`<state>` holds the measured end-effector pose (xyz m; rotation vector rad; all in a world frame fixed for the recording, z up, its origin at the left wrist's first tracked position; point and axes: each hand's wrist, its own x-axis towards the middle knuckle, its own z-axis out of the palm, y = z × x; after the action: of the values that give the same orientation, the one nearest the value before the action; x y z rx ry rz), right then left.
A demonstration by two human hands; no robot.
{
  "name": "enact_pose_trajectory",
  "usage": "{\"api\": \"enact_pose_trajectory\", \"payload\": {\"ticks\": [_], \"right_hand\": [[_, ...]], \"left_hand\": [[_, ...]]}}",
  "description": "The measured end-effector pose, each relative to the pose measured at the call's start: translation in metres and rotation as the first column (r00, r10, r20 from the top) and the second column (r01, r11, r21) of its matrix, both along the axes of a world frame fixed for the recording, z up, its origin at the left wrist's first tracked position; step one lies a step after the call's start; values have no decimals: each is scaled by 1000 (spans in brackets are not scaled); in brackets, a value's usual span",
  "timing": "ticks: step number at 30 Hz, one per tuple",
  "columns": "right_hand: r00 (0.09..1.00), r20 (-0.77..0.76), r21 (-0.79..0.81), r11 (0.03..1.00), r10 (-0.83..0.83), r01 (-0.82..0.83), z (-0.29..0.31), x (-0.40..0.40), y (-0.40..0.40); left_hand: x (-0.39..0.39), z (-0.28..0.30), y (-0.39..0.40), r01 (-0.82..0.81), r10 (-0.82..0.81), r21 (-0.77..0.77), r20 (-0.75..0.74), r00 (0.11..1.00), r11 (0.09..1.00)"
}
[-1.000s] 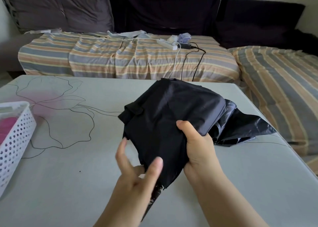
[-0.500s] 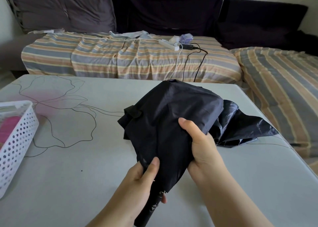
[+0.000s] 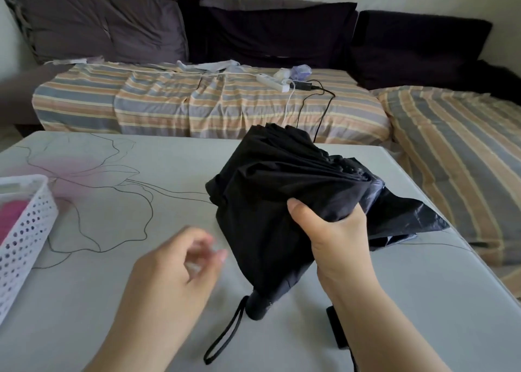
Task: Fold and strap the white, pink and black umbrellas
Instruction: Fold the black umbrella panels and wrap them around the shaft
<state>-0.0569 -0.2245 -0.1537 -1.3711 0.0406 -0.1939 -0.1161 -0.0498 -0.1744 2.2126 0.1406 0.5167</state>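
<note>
Black umbrella (image 3: 282, 202): centre-right of frame, canopy bunched, handle low.
Right hand (image 3: 335, 236): I clutch the folds.
Left hand (image 3: 180, 261): blurred, holding nothing; curl unclear.
Risk: one-handed, pleats may spring loose.
Basket (image 3: 25, 230): left edge.

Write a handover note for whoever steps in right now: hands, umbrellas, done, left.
Right hand: grips the bunched canopy of the black umbrella, held over the table, handle end toward the person, wrist loop hanging.
Left hand: off the umbrella, blurred, holding nothing.
White basket at the table's left edge holds something pink, possibly the pink umbrella; white umbrella not in view.
Done: black canopy collapsed and partly gathered.
Left: tidy the loose folds at right, wrap and strap it.
</note>
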Motion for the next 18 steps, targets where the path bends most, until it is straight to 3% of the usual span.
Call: {"api": "enact_pose_trajectory", "payload": {"ticks": [2, 4, 10, 18], "right_hand": [[997, 67, -32, 998, 48, -46, 1, -1, 6], [990, 108, -76, 994, 87, -79, 3, -1, 12], [967, 189, -165, 976, 173, -142, 4, -3, 25], [941, 212, -225, 950, 264, -216, 4, -5, 20]], "left_hand": [[5, 19, 5, 82, -90, 43, 244, 966, 996], [10, 26, 8, 179, -218, 134, 384, 897, 975], [18, 47, 14, 242, -225, 7, 386, 894, 970], [24, 57, 28, 180, -201, 92, 346, 916, 979]]}}
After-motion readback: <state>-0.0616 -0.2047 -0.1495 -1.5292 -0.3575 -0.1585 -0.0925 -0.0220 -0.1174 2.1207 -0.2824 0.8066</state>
